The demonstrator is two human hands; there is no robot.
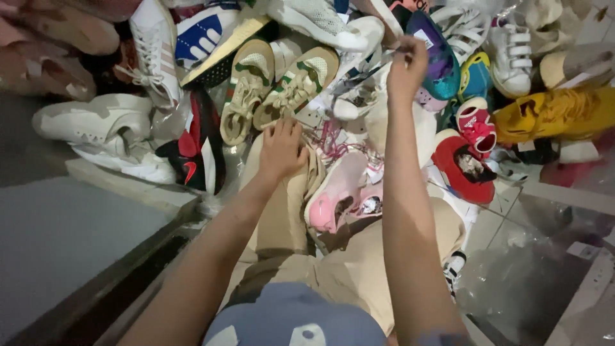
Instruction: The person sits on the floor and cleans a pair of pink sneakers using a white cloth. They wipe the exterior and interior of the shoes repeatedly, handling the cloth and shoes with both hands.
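We count two beige canvas sneakers with green stripes (277, 90), side by side at twelve o'clock of our left hand (280, 148); one pink mesh sneaker (339, 192) at four o'clock of that hand; one red shoe (462, 168); one yellow shoe (556, 114); one black-and-red sneaker (192, 154) at nine o'clock. Left hand: palm down, fingers spread and slack, resting on a tan shoe (282, 211), gripping nothing. Right hand (406, 67): arm stretched toward twelve o'clock, fingertips pinched on a thin white lace or tag (371, 69); we cannot tell which. Pile lies well beyond our knees.
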